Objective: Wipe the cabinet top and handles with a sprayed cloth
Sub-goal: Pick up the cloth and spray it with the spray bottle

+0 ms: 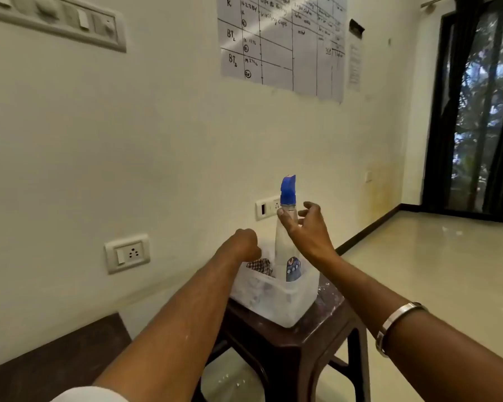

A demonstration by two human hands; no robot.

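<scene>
Cloth (258, 265), a checked one, lies crumpled in the clear plastic tub (276, 303) that sits on a dark stool (308, 338) against the wall; the spray bottle (286, 227) with the blue nozzle stands upright in the same tub, just beside it. The left hand (244, 242) reaches down over the cloth with its fingers curled under and hidden, so I cannot tell whether it has hold of the fabric. The right hand (305, 227) is spread wide at the bottle's neck, thumb touching or nearly touching the near side, nothing gripped yet. To do this well, close the right hand around the narrow neck below the nozzle and lift straight up so the light tub does not tip. Gather the cloth in a loose bunch, clear of the bottle. A dark surface at the lower left may be the cabinet top.
</scene>
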